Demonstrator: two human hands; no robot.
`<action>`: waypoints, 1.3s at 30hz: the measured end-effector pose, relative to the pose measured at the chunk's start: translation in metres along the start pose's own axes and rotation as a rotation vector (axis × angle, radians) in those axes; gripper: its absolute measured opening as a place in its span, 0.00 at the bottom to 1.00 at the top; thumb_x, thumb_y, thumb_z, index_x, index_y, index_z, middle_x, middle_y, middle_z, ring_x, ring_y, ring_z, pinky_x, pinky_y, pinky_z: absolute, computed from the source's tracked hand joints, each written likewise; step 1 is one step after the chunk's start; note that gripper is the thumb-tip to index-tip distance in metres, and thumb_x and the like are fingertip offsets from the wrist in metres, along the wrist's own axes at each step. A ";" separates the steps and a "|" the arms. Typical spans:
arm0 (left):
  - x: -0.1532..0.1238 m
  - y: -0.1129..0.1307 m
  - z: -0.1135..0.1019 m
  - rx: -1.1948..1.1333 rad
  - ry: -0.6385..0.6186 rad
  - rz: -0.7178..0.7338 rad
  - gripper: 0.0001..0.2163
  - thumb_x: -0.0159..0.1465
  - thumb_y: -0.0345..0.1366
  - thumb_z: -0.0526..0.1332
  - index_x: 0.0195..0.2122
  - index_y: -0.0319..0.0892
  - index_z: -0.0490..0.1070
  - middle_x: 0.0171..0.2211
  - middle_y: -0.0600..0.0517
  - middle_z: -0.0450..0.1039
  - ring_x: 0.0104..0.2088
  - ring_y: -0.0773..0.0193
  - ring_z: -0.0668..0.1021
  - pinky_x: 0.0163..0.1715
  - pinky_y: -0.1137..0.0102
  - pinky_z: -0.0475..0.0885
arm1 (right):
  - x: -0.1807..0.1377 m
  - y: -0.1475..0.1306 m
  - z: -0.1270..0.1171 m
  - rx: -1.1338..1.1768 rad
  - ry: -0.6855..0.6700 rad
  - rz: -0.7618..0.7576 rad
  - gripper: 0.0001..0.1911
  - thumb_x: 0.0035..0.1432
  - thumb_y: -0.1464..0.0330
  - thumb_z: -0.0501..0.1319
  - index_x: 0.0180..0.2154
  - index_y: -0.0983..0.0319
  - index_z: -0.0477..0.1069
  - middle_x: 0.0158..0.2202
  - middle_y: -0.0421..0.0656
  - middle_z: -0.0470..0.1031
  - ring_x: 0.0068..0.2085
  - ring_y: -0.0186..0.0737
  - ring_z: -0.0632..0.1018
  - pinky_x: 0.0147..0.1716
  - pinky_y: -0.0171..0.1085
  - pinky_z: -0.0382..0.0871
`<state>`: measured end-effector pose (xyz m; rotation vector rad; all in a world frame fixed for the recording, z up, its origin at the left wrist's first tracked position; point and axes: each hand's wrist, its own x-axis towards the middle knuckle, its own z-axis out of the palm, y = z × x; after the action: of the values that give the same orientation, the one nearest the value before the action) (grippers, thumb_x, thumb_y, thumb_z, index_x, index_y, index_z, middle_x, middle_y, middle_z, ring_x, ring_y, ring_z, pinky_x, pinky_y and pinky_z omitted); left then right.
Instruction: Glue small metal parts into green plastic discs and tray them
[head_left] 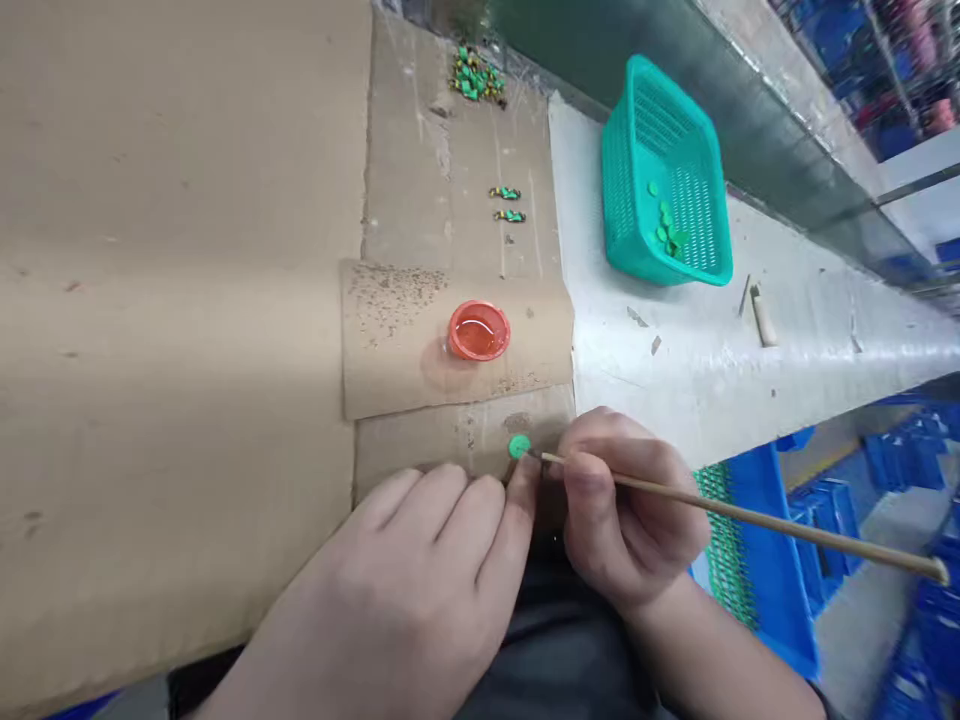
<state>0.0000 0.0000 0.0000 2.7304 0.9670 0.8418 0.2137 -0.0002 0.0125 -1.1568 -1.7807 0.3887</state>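
- No words, labels, brands, numbers or signs can be read anywhere in this view.

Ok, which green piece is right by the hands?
The round green piece at the tip of the wooden stick in the right hand; the others lie farther off, in the teal basket or on the cardboard.
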 end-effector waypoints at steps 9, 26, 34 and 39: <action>-0.001 -0.004 -0.004 0.039 -0.024 0.029 0.16 0.77 0.26 0.59 0.62 0.30 0.78 0.33 0.50 0.70 0.35 0.52 0.70 0.36 0.55 0.64 | 0.018 -0.006 0.006 0.018 0.188 0.001 0.08 0.81 0.75 0.63 0.48 0.58 0.78 0.32 0.37 0.78 0.29 0.37 0.80 0.26 0.39 0.78; 0.001 -0.003 -0.003 0.080 -0.010 -0.004 0.21 0.74 0.23 0.57 0.65 0.31 0.78 0.33 0.52 0.72 0.34 0.54 0.72 0.39 0.57 0.66 | 0.080 0.009 0.036 0.004 0.089 0.005 0.11 0.83 0.67 0.67 0.41 0.56 0.77 0.33 0.37 0.79 0.34 0.37 0.82 0.32 0.41 0.77; 0.000 -0.002 0.002 0.074 0.014 -0.011 0.17 0.75 0.25 0.59 0.61 0.34 0.80 0.32 0.54 0.71 0.33 0.55 0.71 0.37 0.57 0.66 | 0.081 0.013 0.039 -0.038 0.086 0.009 0.13 0.82 0.67 0.68 0.39 0.56 0.76 0.33 0.36 0.77 0.34 0.36 0.82 0.31 0.39 0.76; 0.003 -0.003 0.000 0.066 0.035 -0.015 0.15 0.75 0.25 0.59 0.59 0.34 0.80 0.31 0.54 0.71 0.33 0.55 0.71 0.36 0.58 0.66 | 0.080 0.014 0.040 -0.036 0.080 0.008 0.12 0.82 0.69 0.68 0.39 0.57 0.77 0.33 0.35 0.77 0.34 0.34 0.82 0.32 0.37 0.76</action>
<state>0.0001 0.0044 0.0004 2.7687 1.0384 0.8732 0.1794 0.0823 0.0257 -1.1890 -1.7205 0.3125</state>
